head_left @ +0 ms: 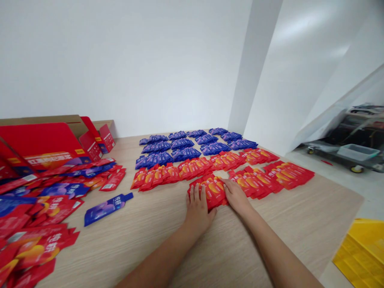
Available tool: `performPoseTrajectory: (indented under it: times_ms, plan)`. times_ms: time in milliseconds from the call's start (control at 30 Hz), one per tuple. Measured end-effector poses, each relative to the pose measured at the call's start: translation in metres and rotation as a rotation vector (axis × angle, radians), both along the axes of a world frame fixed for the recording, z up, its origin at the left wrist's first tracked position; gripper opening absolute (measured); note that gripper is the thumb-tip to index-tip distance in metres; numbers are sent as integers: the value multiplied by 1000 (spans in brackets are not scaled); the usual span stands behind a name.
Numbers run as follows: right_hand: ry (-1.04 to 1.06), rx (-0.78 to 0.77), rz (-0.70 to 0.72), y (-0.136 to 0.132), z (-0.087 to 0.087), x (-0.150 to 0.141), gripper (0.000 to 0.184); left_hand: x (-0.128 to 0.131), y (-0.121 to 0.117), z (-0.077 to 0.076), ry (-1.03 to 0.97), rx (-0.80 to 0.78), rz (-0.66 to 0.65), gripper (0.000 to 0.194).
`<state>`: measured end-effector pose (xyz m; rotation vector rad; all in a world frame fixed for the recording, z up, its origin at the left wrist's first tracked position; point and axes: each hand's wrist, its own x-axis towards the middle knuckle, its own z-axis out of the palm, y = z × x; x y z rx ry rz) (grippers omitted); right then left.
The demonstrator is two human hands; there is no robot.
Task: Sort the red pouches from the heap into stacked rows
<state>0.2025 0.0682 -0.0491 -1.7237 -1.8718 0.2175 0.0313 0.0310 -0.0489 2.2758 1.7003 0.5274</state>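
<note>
A fanned bunch of red sachets (pixel 214 191) with orange fruit pictures and white lettering lies on the wooden table between my two hands. My left hand (pixel 198 210) rests over its left side, fingers stretched and apart on the sachets, the thumb by the near edge. Against the right side lies my right hand (pixel 237 196), fingers extended, its fingertips touching the bunch. Just right of it is another red bunch (pixel 255 182), with a further red bunch (pixel 290 175) beyond. Behind these runs a row of red bunches (pixel 195 168). Neither hand is lifting anything.
Blue sachet bunches (pixel 183 153) stand in rows toward the wall. A loose blue sachet (pixel 106 208) lies left of my hands, beside a mixed heap of sachets (pixel 45 208). Red cartons (pixel 39 144) stand behind the heap. Right of the table are a yellow crate (pixel 363 248) and a trolley (pixel 333 150).
</note>
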Motion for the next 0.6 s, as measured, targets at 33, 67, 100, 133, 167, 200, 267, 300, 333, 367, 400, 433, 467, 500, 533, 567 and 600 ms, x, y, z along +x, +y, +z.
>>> performPoseTrajectory:
  times_ms: [33,67,100,133,167,200,267,300,333,367,400,433,467,500,533,567,600]
  plan:
    - [3,-1,-4,-1,0,0,44,0,0,1,5,-2,4,78]
    - [6,1,-7,-1,-1,0,44,0,-1,1,11,-5,7,79]
    - [10,4,-8,-2,-1,1,43,0,-1,1,17,-7,9,80]
    - [14,8,-10,-2,-1,1,43,0,-1,2,21,-6,11,81]
    - [19,15,-11,-3,-1,1,42,0,-2,2,26,-1,14,81]
    - [25,23,-14,-3,0,1,42,1,-2,1,30,5,17,82]
    - [32,39,-25,-4,1,1,41,0,-2,0,37,23,24,82]
    - [31,47,-30,-4,1,1,41,0,-1,0,39,31,24,82]
    - [25,53,-32,-4,1,1,41,-1,0,-1,39,37,18,82]
    - [14,57,-32,-4,1,1,41,-2,1,-2,39,38,8,82]
    - [0,61,-30,-4,1,0,41,-3,2,-2,37,39,-5,81]
    - [-18,62,-27,-4,1,0,41,-4,4,-3,35,43,-20,81]
    - [-35,62,-26,-4,1,0,40,-6,6,-3,33,47,-37,81]
    - [-50,59,-27,-4,0,0,40,-7,7,-3,30,50,-49,81]
    - [-61,55,-29,-4,0,0,40,-8,9,-3,28,50,-56,81]
    - [-67,50,-31,-4,0,0,39,-9,9,-2,26,47,-61,81]
    - [-71,45,-33,-4,0,0,39,-10,10,-2,25,38,-67,82]
